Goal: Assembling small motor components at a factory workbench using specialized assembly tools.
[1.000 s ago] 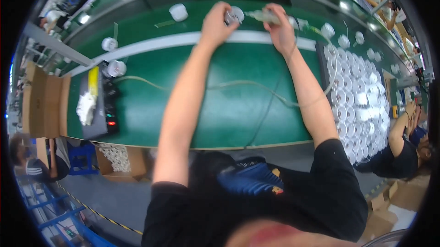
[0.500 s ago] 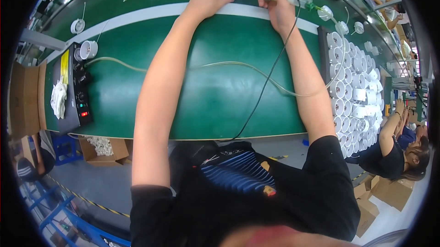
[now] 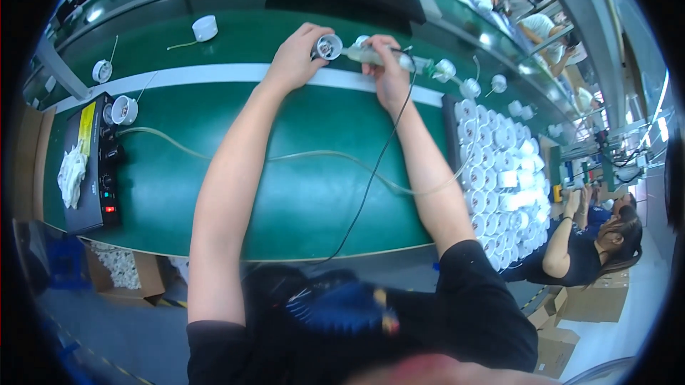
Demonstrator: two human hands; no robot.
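Observation:
Over the far part of the green bench, my left hand [image 3: 296, 60] grips a small round white plastic cup [image 3: 337, 43], its open side facing me and small parts visible inside. My right hand [image 3: 389, 74] is closed around a translucent dispensing syringe [image 3: 360, 55] with a green fitting at its back end. The syringe's tip points left, at the cup's rim; whether they touch I cannot tell. A clear hose [image 3: 314, 155] crosses the bench below my forearms, and a thin black cable [image 3: 364, 203] runs down from near my right hand.
At left stands a black control box [image 3: 93, 189] with a crumpled white cloth [image 3: 72, 176] on it. A dark-edged tray holding many white cups [image 3: 489, 181] is at right. Loose cups [image 3: 205, 28] sit farther back. A co-worker [image 3: 581, 249] is at the right.
The whole view has shifted, so the bench and my hands appear lower and farther left, with more of the far side showing. Both hands keep their holds on the cup and syringe.

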